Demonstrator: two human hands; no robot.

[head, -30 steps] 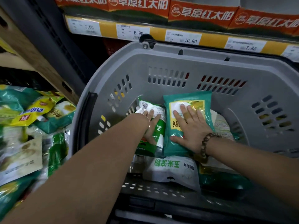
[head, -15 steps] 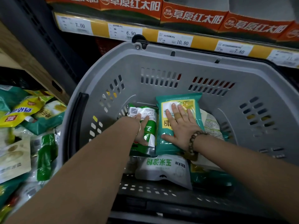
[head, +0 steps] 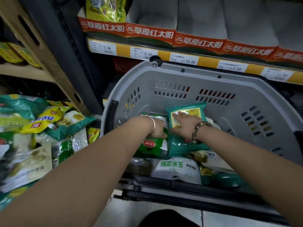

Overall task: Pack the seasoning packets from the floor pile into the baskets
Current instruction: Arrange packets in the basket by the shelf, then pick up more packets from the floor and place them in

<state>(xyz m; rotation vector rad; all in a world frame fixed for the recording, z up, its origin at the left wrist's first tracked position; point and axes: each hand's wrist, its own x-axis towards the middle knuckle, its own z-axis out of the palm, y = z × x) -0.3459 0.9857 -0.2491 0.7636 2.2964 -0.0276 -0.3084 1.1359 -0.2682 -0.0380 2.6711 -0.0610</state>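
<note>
Blurry floor pile [head: 41, 141], partly off-frame left.

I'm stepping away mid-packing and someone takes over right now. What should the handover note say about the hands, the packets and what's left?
Right hand: flat, fingers straight, pressing on the teal packet inside the grey basket.
Left hand: on the green packet beside it; fingers hidden, grip unclear.
Done: several packets lie in the basket, including a white packet nearer the person.
Left: the pile of packets left of the basket, not yet packed.
</note>
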